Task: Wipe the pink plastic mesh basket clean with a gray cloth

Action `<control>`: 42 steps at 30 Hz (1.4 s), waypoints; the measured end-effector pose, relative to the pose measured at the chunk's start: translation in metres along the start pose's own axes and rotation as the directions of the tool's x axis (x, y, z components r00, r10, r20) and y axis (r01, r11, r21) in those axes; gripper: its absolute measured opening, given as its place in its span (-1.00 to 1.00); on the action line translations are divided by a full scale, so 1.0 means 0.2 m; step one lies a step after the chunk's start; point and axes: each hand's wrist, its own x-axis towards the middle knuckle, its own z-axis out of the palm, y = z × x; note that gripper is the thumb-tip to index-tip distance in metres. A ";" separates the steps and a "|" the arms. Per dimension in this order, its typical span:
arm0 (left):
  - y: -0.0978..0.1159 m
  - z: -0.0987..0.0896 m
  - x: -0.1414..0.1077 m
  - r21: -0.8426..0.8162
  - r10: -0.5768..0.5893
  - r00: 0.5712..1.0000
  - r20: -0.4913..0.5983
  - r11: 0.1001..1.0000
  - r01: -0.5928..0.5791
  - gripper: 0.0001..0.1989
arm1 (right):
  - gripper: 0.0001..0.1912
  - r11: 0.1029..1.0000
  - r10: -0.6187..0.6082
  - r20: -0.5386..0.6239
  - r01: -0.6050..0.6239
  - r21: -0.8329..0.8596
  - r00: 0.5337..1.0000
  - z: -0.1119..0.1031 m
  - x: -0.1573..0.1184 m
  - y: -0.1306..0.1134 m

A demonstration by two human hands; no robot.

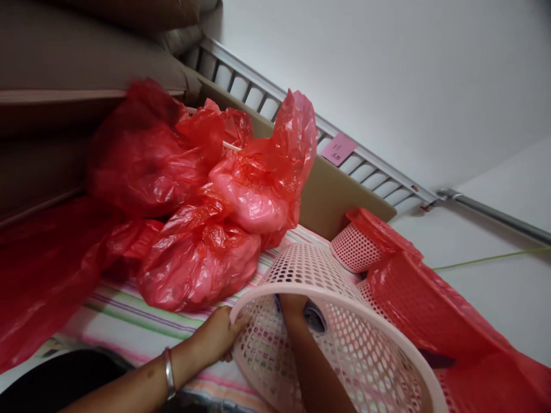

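The left hand (221, 335) gripped a tipped pink basket (353, 350) by its rim.
The right hand (293, 304) was inside, its grip impossible to tell. On striped cloth (142, 324), the basket could have rolled if the left hold slackened.

Bags (202, 269) lie on the sheet (142, 322), left of the basket (310, 265), which seems to hold some item (317, 319).
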 end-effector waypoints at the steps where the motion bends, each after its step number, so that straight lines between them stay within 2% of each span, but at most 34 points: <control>1: 0.00 0.00 0.00 0.000 -0.013 1.000 0.007 1.000 0.013 -0.47 | -0.73 1.000 0.006 0.008 -0.006 0.004 1.000 0.01 0.00 0.00; 8: 0.02 0.01 -0.02 -0.014 0.028 1.000 -0.014 0.999 -0.029 -0.49 | -0.65 0.998 0.043 0.082 -0.046 0.040 0.996 -0.02 -0.08 0.01; 13: 0.01 0.02 -0.03 -0.037 0.020 0.998 -0.055 0.999 -0.022 -0.45 | -0.54 0.994 0.026 0.083 -0.034 0.106 0.996 -0.09 -0.30 -0.12; 19: 0.00 0.01 -0.03 -0.007 -0.013 0.996 -0.083 1.000 0.013 -0.36 | -0.57 0.938 -0.202 0.095 0.165 0.304 0.975 -0.18 -0.75 -0.30; 22: 0.02 -0.01 -0.02 0.024 0.148 0.981 -0.122 0.989 -0.146 -0.42 | -0.59 0.870 -0.353 0.164 0.259 0.420 0.921 -0.26 -0.86 -0.31; 24: 0.06 -0.03 -0.03 0.054 0.237 0.962 -0.132 0.971 -0.232 -0.46 | -0.63 0.847 -0.406 0.206 0.283 0.449 0.890 -0.34 -0.84 -0.29; 25: 0.08 -0.05 -0.03 0.081 0.250 0.960 -0.124 0.967 -0.241 -0.46 | -0.65 0.855 -0.385 0.200 0.266 0.444 0.901 -0.37 -0.80 -0.27; 26: 0.11 -0.07 -0.04 0.119 0.255 0.961 -0.110 0.963 -0.242 -0.46 | -0.67 0.873 -0.322 0.168 0.223 0.434 0.932 -0.40 -0.74 -0.25; 28: 0.18 -0.12 -0.06 0.220 0.286 0.954 -0.093 0.940 -0.260 -0.47 | -0.66 0.900 -0.116 0.042 0.087 0.426 0.992 -0.44 -0.62 -0.23; 30: 0.23 -0.16 -0.09 0.327 0.328 0.939 -0.105 0.903 -0.279 -0.50 | -0.61 0.900 0.047 -0.043 -0.023 0.435 0.998 -0.43 -0.50 -0.21; 31: 0.25 -0.18 -0.10 0.371 0.338 0.934 -0.117 0.887 -0.274 -0.51 | -0.56 0.902 0.076 -0.048 -0.049 0.428 0.996 -0.41 -0.46 -0.20; 33: 0.27 -0.20 -0.11 0.422 0.336 0.932 -0.134 0.871 -0.253 -0.52 | -0.45 0.922 0.059 -0.011 -0.050 0.384 0.998 -0.34 -0.42 -0.19; 36: 0.26 -0.20 -0.12 0.428 0.341 0.932 -0.125 0.866 -0.260 -0.54 | -0.32 0.956 -0.061 0.025 0.051 0.289 0.998 -0.24 -0.43 -0.16; 39: 0.22 -0.17 -0.12 0.350 0.338 0.935 -0.107 0.893 -0.283 -0.59 | -0.33 0.963 -0.204 0.082 0.186 0.193 0.975 -0.17 -0.46 -0.12; 42: 0.14 -0.13 -0.13 0.207 0.292 0.952 -0.092 0.941 -0.269 -0.58 | -0.41 0.961 -0.264 0.111 0.252 0.116 0.958 -0.13 -0.46 -0.11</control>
